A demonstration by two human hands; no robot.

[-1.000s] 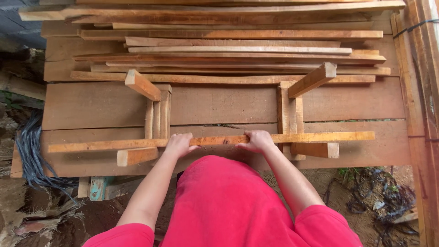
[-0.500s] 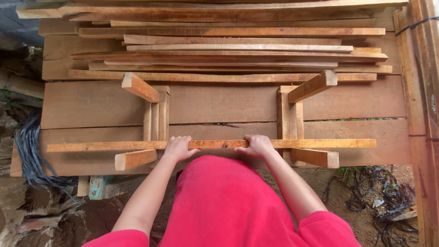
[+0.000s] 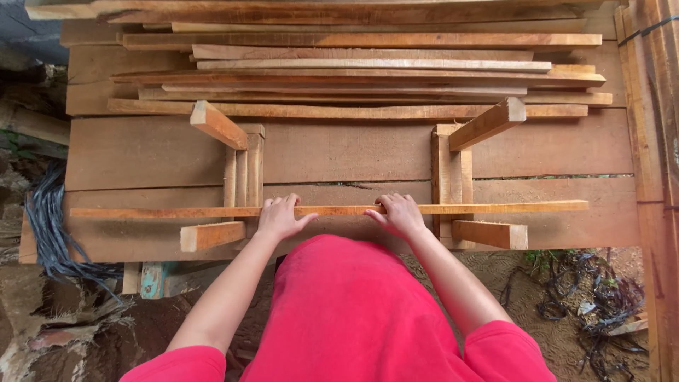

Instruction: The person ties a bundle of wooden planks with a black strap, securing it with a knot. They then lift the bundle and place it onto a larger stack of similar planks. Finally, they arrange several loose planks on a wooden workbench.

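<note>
both hands rest on a long thin wood strip (image 3: 495,208) lying across the near edge of the table (image 3: 141,152). left hand (image 3: 281,218): fingers spread loosely over the strip, palm down. right hand (image 3: 398,213): fingers curled on the strip; whether they wrap under it cannot be told. the strip sits across two wooden frames (image 3: 242,170), one toward each end of the table. stacked planks (image 3: 353,64) fill the far edge.
</note>
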